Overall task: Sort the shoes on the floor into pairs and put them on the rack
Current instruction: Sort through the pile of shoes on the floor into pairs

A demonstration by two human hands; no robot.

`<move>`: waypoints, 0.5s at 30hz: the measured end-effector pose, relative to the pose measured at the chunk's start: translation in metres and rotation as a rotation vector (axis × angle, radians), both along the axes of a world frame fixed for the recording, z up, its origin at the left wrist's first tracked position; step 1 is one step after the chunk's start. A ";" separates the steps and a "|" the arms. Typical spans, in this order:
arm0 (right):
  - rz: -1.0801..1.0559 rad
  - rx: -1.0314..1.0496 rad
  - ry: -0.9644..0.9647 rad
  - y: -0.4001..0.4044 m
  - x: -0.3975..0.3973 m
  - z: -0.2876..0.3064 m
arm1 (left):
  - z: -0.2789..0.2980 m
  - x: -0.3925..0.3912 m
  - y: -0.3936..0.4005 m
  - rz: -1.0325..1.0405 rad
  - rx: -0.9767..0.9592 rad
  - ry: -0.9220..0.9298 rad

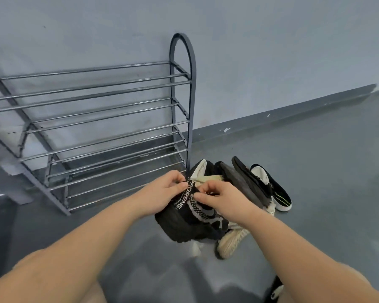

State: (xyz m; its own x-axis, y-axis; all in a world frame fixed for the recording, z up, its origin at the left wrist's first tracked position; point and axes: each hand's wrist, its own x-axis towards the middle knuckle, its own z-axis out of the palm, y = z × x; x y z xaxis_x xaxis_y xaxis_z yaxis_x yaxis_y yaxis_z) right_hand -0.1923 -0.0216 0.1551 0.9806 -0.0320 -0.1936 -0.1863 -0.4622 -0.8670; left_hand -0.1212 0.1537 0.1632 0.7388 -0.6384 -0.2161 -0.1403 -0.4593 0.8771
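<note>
A black knit sneaker (190, 221) with a white-lettered strap and a white mesh pattern is lifted just above a heap of shoes on the floor. My left hand (162, 193) pinches the strap at its top end. My right hand (219, 200) grips the sneaker's collar from the right. Under and behind it lie a beige woven shoe (230, 241), a grey shoe (239, 182) and a black slip-on with a white lining (271, 189). The metal shoe rack (101, 127) stands to the left against the wall, its tiers bare.
A grey wall and dark skirting board (293, 110) run behind the heap. Grey floor (326, 171) stretches to the right. Another black-and-white shoe (274, 289) shows at the bottom edge by my right forearm.
</note>
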 end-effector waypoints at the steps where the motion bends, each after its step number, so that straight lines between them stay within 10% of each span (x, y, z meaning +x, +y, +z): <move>1: -0.001 0.000 -0.020 0.006 -0.002 -0.001 | -0.003 -0.002 0.003 0.008 -0.015 0.008; 15: -0.174 0.102 0.106 0.028 0.009 -0.012 | 0.010 0.002 0.031 0.291 -0.289 0.052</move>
